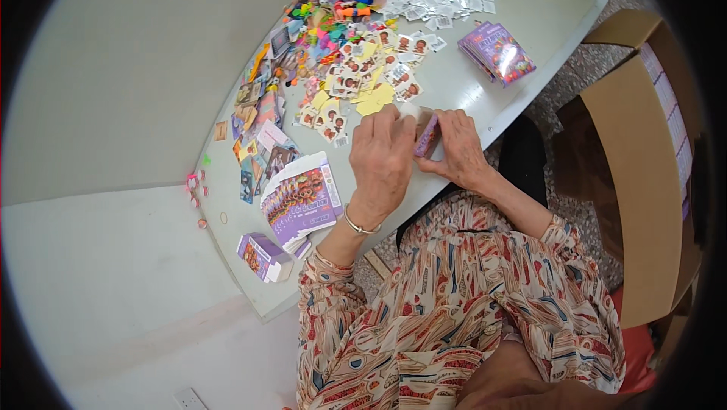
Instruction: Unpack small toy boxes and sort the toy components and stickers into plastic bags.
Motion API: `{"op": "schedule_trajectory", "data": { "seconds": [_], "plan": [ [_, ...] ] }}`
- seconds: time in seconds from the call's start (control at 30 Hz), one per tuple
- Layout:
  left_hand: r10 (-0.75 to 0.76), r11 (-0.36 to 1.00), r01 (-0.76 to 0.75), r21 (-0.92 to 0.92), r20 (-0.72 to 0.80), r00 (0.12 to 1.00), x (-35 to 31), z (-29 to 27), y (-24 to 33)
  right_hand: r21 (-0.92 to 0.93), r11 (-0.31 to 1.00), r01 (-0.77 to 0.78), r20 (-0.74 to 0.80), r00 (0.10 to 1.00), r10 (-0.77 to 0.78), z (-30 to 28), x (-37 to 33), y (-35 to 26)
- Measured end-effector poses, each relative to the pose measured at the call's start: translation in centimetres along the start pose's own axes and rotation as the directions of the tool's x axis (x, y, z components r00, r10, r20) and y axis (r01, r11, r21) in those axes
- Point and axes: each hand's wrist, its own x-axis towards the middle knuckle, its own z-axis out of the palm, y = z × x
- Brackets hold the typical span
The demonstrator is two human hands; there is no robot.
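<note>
Pale tabletop [488, 103], purple printed box [428, 137]

Head fisheye, above the fingers [381, 127], looking steeply down, fairly near, wide; desk [530, 12] ahead and left of fingers, wearer's shirt [469, 319] behind them.

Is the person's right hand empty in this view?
No, the right hand holds a small purple box.
</note>
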Motion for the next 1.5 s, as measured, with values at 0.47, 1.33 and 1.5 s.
{"op": "schedule_trajectory", "data": {
  "seconds": [0.47,1.33,1.5],
  "plan": [
    [-0.628,0.73,0.593,-0.339,0.008,0.778,2.0,9.5,-27.3,-0.031,0.999,0.038,-0.018,0.999,-0.039,0.4,-0.1,0.1],
    [-0.595,0.792,0.599,-0.117,0.069,0.801,8.0,13.9,-25.7,-0.057,0.998,0.015,-0.027,1.0,-0.016,-0.1,-0.2,1.0],
    [-0.656,0.754,0.639,0.154,0.108,0.747,8.4,16.8,-25.0,-0.045,0.999,0.027,-0.017,0.999,-0.028,0.0,-0.4,0.7]
  ]
}}
